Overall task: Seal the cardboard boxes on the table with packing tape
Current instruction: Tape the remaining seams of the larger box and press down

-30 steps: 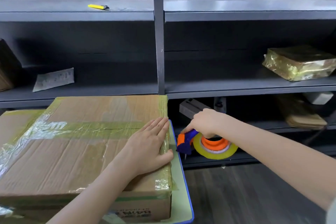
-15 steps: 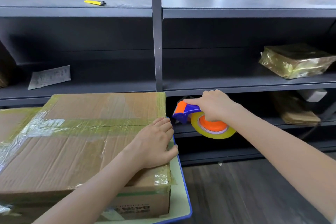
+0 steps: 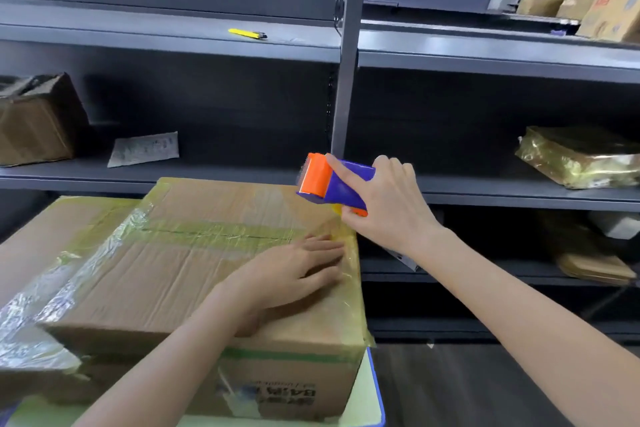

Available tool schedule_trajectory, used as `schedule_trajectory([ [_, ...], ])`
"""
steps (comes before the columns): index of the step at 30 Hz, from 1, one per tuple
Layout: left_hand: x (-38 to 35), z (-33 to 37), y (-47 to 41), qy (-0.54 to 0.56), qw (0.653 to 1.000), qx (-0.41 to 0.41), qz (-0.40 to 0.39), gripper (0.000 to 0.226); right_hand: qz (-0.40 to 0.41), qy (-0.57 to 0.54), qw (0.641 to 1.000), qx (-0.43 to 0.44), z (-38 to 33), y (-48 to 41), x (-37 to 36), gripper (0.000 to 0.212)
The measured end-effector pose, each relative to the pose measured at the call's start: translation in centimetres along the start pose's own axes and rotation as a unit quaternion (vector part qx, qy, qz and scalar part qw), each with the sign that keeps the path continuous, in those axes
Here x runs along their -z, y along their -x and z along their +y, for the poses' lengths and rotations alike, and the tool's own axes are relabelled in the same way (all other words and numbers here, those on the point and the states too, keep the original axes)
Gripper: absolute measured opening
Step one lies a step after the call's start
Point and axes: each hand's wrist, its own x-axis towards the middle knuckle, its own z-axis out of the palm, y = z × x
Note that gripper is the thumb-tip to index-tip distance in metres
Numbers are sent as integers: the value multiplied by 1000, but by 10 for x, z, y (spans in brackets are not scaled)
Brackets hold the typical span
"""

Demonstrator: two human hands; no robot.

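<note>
Gripping dispenser (image 3: 332, 184), right hand (image 3: 388, 210) mostly hides tape roll (image 3: 336, 209).

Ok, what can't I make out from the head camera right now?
All head view:
- Tape roll: only a yellow sliver shows; the right hand and tape dispenser hide the rest.
- Print on the cardboard box front: blurred, unreadable.
- Box top under the left hand: covered by the palm.
- Second box: cut by the left edge.
- Paper slip: print too small to read.
</note>
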Motion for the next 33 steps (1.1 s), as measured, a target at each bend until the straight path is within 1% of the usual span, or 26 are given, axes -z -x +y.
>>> schedule_trajectory([
  [3, 15, -32, 31, -16, 998, 61, 10, 48, 52, 13, 998, 43, -31, -9, -12, 66],
  [6, 26, -64, 66, -9, 992, 120, 37, 46, 86, -6, 995, 47, -63, -22, -23, 66],
  [9, 35, -90, 98, -10, 983, 177, 57, 45, 92, -14, 994, 51, -95, -34, -32, 66],
  [14, 45, -126, 137, -16, 968, 236, 79, 44, 84, 12, 996, 36, -142, -51, -42, 73],
  [17, 53, -143, 153, -3, 967, 240, 84, 44, 71, 16, 997, 7, -162, -54, -46, 75],
  [21, 55, -152, 166, 60, 971, 201, 111, 43, 60, 13, 998, -13, -178, -41, -57, 65],
  [25, 50, -155, 168, 99, 970, 181, 130, 43, 65, -2, 998, -28, -185, -32, -60, 66],
  [29, 44, -157, 168, 106, 966, 184, 150, 42, 65, -15, 996, -58, -195, -10, -54, 57],
  [33, 42, -154, 166, 106, 962, 193, 160, 40, 51, -33, 995, -79, -208, 15, -50, 58],
])
